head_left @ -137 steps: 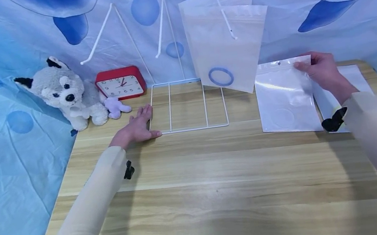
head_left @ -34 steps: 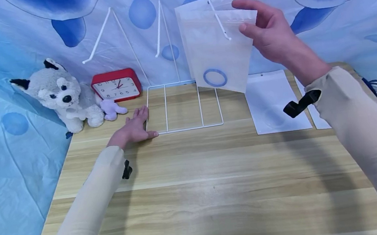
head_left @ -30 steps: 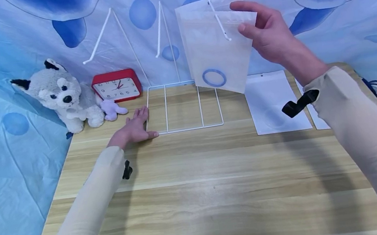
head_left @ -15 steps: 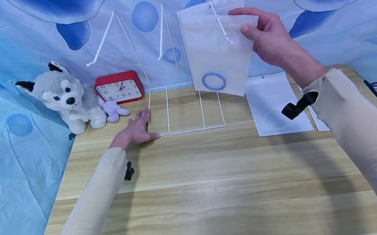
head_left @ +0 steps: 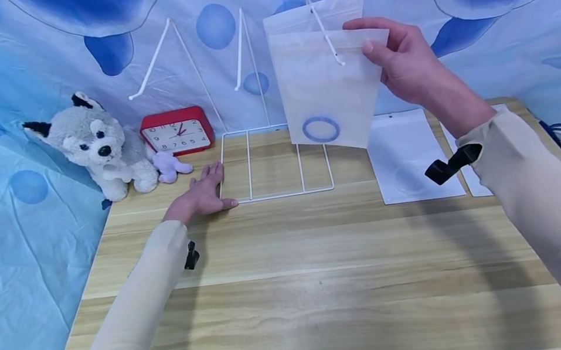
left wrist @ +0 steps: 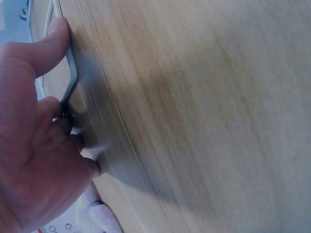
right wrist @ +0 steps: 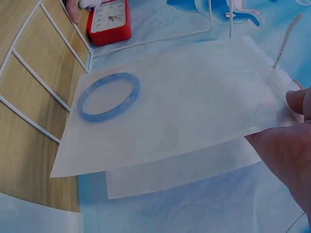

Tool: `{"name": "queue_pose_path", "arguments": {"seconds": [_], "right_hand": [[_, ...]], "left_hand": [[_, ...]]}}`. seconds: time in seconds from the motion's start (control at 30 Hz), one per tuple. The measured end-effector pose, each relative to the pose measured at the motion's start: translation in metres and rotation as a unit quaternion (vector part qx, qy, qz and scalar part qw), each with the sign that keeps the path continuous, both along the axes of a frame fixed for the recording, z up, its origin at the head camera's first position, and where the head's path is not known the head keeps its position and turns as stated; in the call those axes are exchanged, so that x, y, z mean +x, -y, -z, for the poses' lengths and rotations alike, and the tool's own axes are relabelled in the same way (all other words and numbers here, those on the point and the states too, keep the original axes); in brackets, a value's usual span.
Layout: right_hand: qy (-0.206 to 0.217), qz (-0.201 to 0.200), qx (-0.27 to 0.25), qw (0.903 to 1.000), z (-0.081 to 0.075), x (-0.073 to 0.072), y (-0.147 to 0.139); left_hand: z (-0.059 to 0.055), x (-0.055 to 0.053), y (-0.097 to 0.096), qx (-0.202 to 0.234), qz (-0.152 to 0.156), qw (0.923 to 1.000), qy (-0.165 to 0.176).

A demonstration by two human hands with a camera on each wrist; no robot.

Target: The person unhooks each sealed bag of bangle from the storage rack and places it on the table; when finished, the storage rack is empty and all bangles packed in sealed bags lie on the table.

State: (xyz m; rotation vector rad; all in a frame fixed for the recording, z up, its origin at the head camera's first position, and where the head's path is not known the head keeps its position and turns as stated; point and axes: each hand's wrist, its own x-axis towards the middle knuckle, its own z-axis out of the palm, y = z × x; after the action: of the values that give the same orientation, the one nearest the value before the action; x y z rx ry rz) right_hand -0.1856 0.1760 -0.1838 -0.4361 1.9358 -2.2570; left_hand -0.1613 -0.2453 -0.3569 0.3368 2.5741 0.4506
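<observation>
My right hand [head_left: 406,64] pinches the upper right edge of a pale translucent zip bag [head_left: 324,83] between thumb and fingers. Inside the bag a blue ring-shaped bangle [right wrist: 133,97] shows through near the bottom. This front bag hangs on the rightmost hook [head_left: 327,38] of a white wire rack [head_left: 283,196]; a second similar bag [head_left: 292,18] hangs behind it, mostly covered. My left hand [head_left: 200,196] rests on the left side of the rack's base, fingers spread, thumb [left wrist: 53,41] on the front wire.
Two white flat bags [head_left: 410,152] lie side by side at the table's right. A grey-white plush dog [head_left: 95,143], a red clock [head_left: 176,132] and a small lilac plush [head_left: 169,166] stand left of the rack. Two other hooks [head_left: 239,50] carry nothing.
My right hand has left the white bag on the table and risen to the hanging bag, then pinched its edge. The front bag has shifted slightly down and forward. The left hand stays put.
</observation>
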Motion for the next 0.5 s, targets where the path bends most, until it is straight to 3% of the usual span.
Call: {"name": "queue_pose_path", "arguments": {"seconds": [0.5], "right_hand": [[-0.018,0.0,0.014,0.9997,0.001,0.02,-0.008]], "left_hand": [[0.001,-0.001,0.001,0.001,0.005,1.0,0.001]]}}
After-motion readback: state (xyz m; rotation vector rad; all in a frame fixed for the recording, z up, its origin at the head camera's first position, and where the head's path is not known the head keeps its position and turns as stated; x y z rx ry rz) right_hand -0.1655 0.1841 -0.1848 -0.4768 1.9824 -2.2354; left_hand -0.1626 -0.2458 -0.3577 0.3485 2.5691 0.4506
